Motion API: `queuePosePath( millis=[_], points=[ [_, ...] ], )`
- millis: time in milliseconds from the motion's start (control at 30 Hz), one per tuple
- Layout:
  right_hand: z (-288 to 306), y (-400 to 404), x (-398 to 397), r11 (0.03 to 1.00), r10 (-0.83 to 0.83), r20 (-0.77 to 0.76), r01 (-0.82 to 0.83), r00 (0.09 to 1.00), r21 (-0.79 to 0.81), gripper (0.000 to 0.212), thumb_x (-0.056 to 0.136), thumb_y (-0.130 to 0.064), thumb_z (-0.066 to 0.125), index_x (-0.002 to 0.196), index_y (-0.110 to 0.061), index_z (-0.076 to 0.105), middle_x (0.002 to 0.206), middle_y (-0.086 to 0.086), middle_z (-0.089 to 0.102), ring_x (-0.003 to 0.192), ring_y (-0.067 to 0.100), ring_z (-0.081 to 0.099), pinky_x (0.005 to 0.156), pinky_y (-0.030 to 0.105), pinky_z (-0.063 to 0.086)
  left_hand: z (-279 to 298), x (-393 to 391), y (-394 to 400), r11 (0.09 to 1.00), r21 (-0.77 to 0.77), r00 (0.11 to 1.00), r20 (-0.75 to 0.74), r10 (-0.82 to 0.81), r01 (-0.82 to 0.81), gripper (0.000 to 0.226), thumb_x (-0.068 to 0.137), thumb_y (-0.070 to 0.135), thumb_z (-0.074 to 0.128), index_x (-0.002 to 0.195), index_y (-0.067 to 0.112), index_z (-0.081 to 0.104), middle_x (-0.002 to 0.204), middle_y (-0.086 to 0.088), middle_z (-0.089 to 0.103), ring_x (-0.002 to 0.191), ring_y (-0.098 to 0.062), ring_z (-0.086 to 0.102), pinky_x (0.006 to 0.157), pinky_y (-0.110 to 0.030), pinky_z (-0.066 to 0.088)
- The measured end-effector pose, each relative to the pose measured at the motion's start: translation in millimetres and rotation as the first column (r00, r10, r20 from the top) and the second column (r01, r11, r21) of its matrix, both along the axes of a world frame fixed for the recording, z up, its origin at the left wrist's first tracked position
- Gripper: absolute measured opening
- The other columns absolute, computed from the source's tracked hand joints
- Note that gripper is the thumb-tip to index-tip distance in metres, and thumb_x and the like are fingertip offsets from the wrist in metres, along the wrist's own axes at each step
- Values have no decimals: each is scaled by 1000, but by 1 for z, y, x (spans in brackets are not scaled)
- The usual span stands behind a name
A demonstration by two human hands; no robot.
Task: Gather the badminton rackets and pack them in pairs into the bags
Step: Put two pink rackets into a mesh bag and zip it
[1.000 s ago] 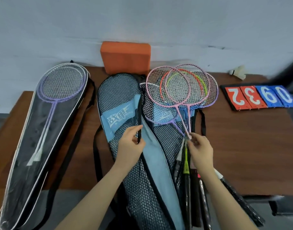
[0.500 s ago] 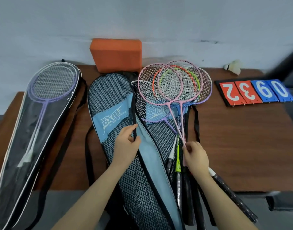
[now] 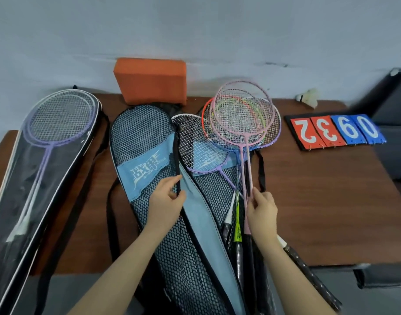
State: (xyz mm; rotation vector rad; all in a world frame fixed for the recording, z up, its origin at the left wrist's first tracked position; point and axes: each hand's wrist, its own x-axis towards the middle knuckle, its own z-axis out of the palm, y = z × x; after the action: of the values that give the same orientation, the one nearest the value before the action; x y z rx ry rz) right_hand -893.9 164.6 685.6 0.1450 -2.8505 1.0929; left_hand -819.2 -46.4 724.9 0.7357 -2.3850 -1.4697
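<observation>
A black mesh bag with a light-blue panel (image 3: 140,142) lies open in the middle of the table. My left hand (image 3: 166,201) pinches its black zipper edge and holds the flap up. Just right of it, several rackets lie fanned on a second mesh bag (image 3: 214,187). My right hand (image 3: 261,212) pinches the thin shafts of two pink rackets (image 3: 242,110), whose heads are lifted over the pile. A purple racket (image 3: 199,144) with a white-topped frame, plus orange and yellow ones, lie beneath. At far left, a clear-fronted black bag (image 3: 24,178) holds purple and white rackets.
An orange foam block (image 3: 150,81) stands against the wall behind the bags. A shuttlecock (image 3: 308,98) and a flip scoreboard with red and blue number cards (image 3: 336,131) sit on the right of the brown table (image 3: 331,201). A dark seat stands at far right.
My right hand has raised the two pink rackets, so their heads overlap more closely and sit further back over the pile. My left hand keeps its hold on the bag's zipper edge.
</observation>
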Motion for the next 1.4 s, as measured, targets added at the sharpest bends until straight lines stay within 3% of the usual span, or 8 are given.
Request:
queuePosePath(
  millis=[133, 333, 500, 667, 900, 1100, 1233, 1400],
  points=[
    [-8, 4, 6, 1000, 14, 45, -14, 999, 5, 27, 88, 2, 53, 114, 3, 60, 84, 5, 47, 69, 20, 47, 62, 16, 29, -2, -2, 0, 1000, -6, 1000, 8, -3, 3, 39, 84, 7, 59, 122, 18, 58, 111, 7, 55, 57, -1, 45, 63, -4, 41],
    [-13, 20, 6, 986, -12, 127, -10, 992, 169, 17, 87, -19, 58, 101, -11, 64, 91, 2, 59, 81, 29, 60, 75, 46, 49, -7, -8, 1, 1000, 27, 999, 33, 10, -11, 38, 85, 7, 59, 122, 17, 58, 111, 6, 54, 61, -1, 46, 63, -3, 39],
    [-10, 15, -20, 979, 15, 166, -48, 986, 196, 49, 86, -39, 59, 126, -11, 52, 108, 8, 61, 95, 30, 59, 82, 48, 47, -6, -13, 5, 999, 34, 999, 40, -8, 7, 38, 86, 10, 58, 124, 17, 56, 112, 6, 53, 74, -4, 50, 68, -2, 39],
    [-12, -12, -45, 975, 76, 169, -109, 983, 195, 54, 87, -32, 61, 134, -14, 41, 129, 5, 54, 112, 29, 55, 89, 44, 42, -8, -12, 3, 1000, 11, 997, 76, -2, 2, 37, 87, 11, 57, 124, 20, 56, 110, 5, 53, 74, -2, 49, 71, -8, 40],
    [-14, -9, -43, 990, 124, 138, -132, 983, 57, 47, 91, -11, 52, 136, -11, 41, 108, 11, 55, 84, 30, 57, 67, 43, 50, -8, -7, -1, 997, 33, 994, 93, 62, -65, 36, 88, 9, 56, 123, 21, 58, 113, 8, 55, 81, 2, 51, 72, -1, 37],
    [-5, -2, -42, 999, 43, 174, -37, 984, -40, 42, 89, -9, 55, 130, -17, 52, 94, 7, 56, 82, 25, 56, 73, 33, 46, -1, -3, -3, 995, 52, 992, 90, 83, -88, 36, 88, 9, 56, 122, 22, 58, 112, 9, 55, 80, -2, 51, 71, -3, 39],
    [3, 4, -37, 991, 77, 129, -61, 989, -119, 41, 86, -2, 57, 126, -12, 57, 79, 3, 50, 68, 13, 49, 61, 16, 31, -3, -3, -4, 993, 69, 991, 97, 88, -95, 38, 86, 9, 57, 122, 21, 59, 97, 5, 55, 66, -8, 47, 69, -14, 40],
    [18, 13, -24, 990, 110, -17, -111, 994, -90, 39, 85, -3, 59, 123, -11, 58, 87, 0, 54, 76, 16, 54, 64, 20, 35, -4, -9, -2, 984, 139, 992, 69, 104, -113, 37, 85, 9, 60, 121, 18, 60, 109, 1, 60, 66, -10, 50, 66, -14, 42]
  ],
)
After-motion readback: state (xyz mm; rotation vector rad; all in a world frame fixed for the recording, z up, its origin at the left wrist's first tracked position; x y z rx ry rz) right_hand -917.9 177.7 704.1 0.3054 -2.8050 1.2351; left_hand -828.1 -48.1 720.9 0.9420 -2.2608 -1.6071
